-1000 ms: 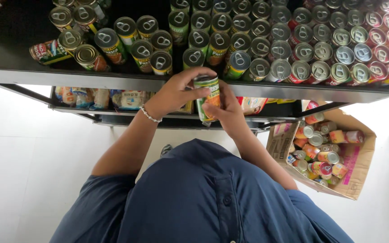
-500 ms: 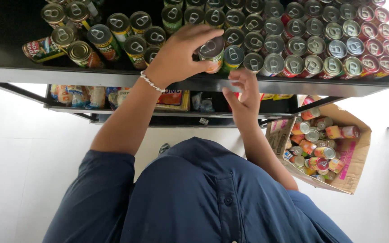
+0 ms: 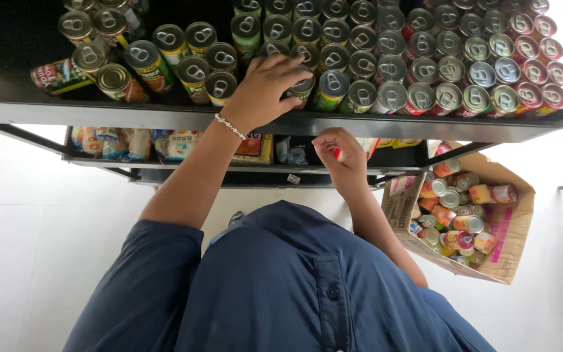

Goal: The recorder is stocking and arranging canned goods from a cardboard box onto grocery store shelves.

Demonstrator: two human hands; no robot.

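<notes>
Two bare hands work at a black shelf (image 3: 164, 117) of upright cans: the left hand (image 3: 265, 88) grips a green-labelled can (image 3: 302, 88) in the front row, the right hand (image 3: 340, 156) hovers below, loosely curled, empty.

bright, even daylight washes out the white floor (image 3: 27, 215); can tops (image 3: 386, 65) glint, the shelf's (image 3: 8, 39) back stays dark, and edges bow from wide-angle distortion.
</notes>
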